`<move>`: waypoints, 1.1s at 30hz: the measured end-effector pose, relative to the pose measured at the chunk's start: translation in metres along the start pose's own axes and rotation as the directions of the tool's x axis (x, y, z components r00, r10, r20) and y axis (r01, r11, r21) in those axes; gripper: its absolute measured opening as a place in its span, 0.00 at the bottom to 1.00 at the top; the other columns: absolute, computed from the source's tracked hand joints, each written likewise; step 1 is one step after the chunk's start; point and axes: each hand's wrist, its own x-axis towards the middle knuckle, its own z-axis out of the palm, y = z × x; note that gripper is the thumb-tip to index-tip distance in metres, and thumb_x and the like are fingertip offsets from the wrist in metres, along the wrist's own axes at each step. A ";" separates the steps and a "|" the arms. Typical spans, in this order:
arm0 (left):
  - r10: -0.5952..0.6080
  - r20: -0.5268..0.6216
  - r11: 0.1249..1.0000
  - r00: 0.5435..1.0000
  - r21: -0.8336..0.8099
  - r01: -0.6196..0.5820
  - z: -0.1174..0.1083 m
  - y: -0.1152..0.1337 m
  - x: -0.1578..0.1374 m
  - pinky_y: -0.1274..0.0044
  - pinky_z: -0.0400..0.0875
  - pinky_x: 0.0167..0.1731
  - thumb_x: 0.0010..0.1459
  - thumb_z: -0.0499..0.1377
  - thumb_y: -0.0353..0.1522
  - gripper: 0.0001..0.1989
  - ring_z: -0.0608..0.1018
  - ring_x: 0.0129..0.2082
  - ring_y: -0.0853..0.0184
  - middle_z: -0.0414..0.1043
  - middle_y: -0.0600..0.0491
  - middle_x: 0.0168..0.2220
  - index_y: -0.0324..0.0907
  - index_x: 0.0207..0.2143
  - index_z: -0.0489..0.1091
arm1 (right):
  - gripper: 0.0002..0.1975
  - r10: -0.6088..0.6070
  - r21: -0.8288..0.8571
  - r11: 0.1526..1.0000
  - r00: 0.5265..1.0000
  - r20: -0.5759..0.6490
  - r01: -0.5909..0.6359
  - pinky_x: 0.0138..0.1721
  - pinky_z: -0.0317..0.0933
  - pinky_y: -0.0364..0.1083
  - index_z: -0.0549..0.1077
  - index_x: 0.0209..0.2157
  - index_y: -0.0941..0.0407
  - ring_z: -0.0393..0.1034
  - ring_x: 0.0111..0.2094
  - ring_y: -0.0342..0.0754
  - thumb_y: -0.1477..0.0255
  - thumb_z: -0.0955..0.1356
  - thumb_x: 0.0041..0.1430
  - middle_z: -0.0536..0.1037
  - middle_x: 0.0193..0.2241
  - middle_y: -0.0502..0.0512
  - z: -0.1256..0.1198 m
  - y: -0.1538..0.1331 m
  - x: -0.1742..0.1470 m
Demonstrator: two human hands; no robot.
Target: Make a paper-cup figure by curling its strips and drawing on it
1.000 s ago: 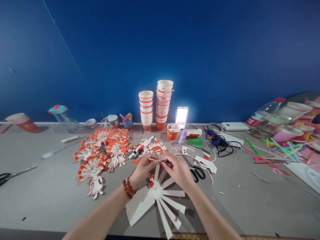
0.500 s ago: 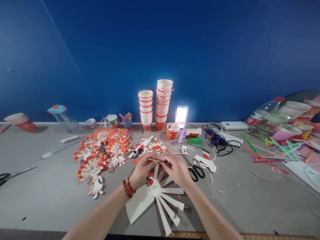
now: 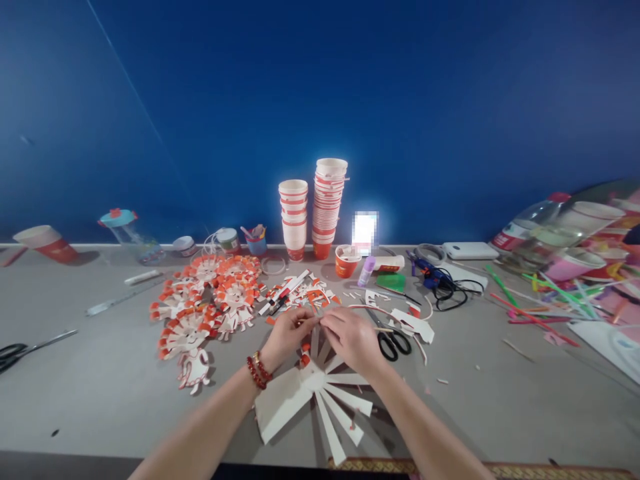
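Note:
A white paper cup cut into fanned strips (image 3: pixel 287 399) lies below my hands, its strips spreading from a round base. Two strips near my left hand end in red curls (image 3: pixel 305 355). My left hand (image 3: pixel 291 335), with red beads at the wrist, is closed in a pinch on the tip of one upward strip. Beside it, fingertips meeting, my right hand (image 3: pixel 353 339) is closed at the same tip. A thin wooden stick (image 3: pixel 384 329) pokes out behind the right hand; most of it is hidden by the fingers. Black-handled scissors (image 3: pixel 395 345) lie just right of that hand.
Finished paper-cup dolls (image 3: pixel 190 333) are piled at left. Paper scraps (image 3: pixel 300 293) lie beyond my hands. Stacked cups (image 3: pixel 330 207), a glue stick (image 3: pixel 367 271) and a blue glue gun (image 3: pixel 427 272) stand or lie farther back. More scissors (image 3: pixel 37 348) rest far left.
My hands stay together at the strip's tip, the fingers slightly shifted. The stick's end showing between the fingers earlier is now covered. The whole view has shifted slightly.

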 end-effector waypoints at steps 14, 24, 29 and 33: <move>0.036 0.050 0.996 0.998 0.076 -0.039 -0.004 -0.006 0.001 0.79 0.58 0.26 0.57 0.58 0.43 0.16 0.65 0.24 0.71 0.68 0.55 0.24 0.38 0.31 0.72 | 0.07 0.049 0.068 0.996 0.998 0.028 -0.051 0.39 0.62 0.46 0.72 0.36 0.54 0.71 0.37 0.50 0.76 0.62 0.63 0.78 0.33 0.55 -0.001 0.003 0.000; 0.111 0.045 0.967 0.993 0.225 -0.119 -0.002 0.000 -0.003 0.79 0.62 0.29 0.57 0.58 0.35 0.08 0.70 0.27 0.68 0.72 0.53 0.27 0.41 0.30 0.73 | 0.07 0.145 0.045 0.987 0.983 0.117 -0.151 0.29 0.57 0.42 0.70 0.30 0.54 0.69 0.28 0.46 0.73 0.64 0.63 0.75 0.26 0.50 -0.004 0.006 -0.001; 0.058 0.025 0.986 0.998 0.157 -0.061 -0.004 -0.003 -0.001 0.79 0.62 0.28 0.55 0.60 0.38 0.10 0.70 0.26 0.69 0.72 0.54 0.26 0.40 0.30 0.73 | 0.05 0.144 0.027 0.989 0.987 0.073 -0.146 0.31 0.56 0.43 0.70 0.31 0.54 0.69 0.29 0.46 0.74 0.65 0.61 0.75 0.27 0.51 -0.002 0.004 -0.002; -0.056 0.059 0.996 0.997 -0.070 0.061 -0.006 -0.004 0.000 0.81 0.58 0.24 0.52 0.64 0.41 0.14 0.66 0.22 0.72 0.68 0.56 0.22 0.38 0.28 0.72 | 0.04 0.137 0.071 0.987 0.988 0.065 -0.141 0.31 0.57 0.43 0.70 0.33 0.54 0.68 0.29 0.46 0.75 0.64 0.62 0.75 0.27 0.51 -0.001 0.004 -0.003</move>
